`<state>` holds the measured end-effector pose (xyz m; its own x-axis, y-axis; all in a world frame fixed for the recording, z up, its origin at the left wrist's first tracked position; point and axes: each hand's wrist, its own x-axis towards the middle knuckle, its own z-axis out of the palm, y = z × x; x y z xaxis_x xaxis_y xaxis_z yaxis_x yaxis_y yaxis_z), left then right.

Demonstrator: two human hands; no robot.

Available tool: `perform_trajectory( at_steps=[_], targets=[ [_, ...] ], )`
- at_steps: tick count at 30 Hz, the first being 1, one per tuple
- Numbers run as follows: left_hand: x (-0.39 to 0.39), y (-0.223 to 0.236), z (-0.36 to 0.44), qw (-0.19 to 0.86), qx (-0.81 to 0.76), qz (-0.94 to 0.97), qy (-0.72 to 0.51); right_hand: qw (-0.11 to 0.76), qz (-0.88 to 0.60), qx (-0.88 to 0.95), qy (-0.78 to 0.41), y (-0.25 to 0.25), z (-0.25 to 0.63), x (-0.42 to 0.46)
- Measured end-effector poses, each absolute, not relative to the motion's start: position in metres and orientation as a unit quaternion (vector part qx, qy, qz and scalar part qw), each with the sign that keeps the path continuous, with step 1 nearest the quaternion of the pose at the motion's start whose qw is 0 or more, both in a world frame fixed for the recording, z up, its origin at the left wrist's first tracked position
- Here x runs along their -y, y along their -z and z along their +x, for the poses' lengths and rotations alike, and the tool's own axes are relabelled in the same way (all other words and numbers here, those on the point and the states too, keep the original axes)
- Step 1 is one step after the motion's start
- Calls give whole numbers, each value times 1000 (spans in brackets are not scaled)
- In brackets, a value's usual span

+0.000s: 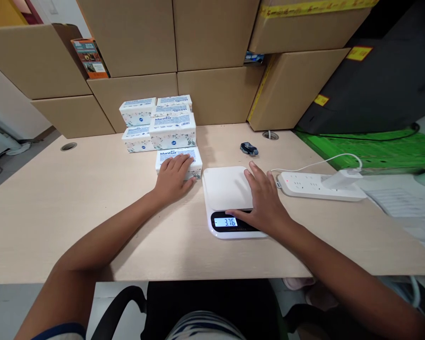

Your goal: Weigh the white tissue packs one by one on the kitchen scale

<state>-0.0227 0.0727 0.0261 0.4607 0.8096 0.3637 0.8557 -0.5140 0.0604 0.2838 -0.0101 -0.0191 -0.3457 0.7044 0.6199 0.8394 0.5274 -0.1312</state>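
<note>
My left hand [173, 176] lies on a white pack of tissues [197, 165] marked "Manhua", its fingers stretched over the top and its thumb by the front right edge. Several similar tissue packs [173, 130] are stacked just behind it. To the right, a white digital kitchen scale [226, 189] rests on the table. Its lit display [225, 222] seems to read 3.76. Over the scale's right side is my right hand [264, 198], fingers spread and holding nothing. The thumb reaches across to the display's edge, and whether it touches cannot be made out.
A white power strip [304, 185] with a plugged-in charger [342, 178] and cable lies to the right. Behind the scale sits a small dark crumpled item [249, 148]. Stacked cardboard boxes [216, 97] line the table's [74, 189] back edge. Papers [396, 203] lie at far right.
</note>
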Motion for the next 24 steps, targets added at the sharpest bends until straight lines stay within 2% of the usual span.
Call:
perform_trajectory(
  at_steps=[12,15,19,21,24],
  targets=[
    [-80,-25,-33,92,431,-883,160,300,-495,810,97,18,282,11],
    [-81,-52,-53,139,368,-893,217,303,-492,809,106,17,283,11],
    [-70,-114,-90,252,404,-774,417,320,-484,805,124,16,283,12],
    [-63,-138,-108,261,433,-710,490,328,-487,798,137,13,280,14],
    [-70,-152,-131,252,499,-697,449,329,-483,798,144,5,271,19]
  ],
)
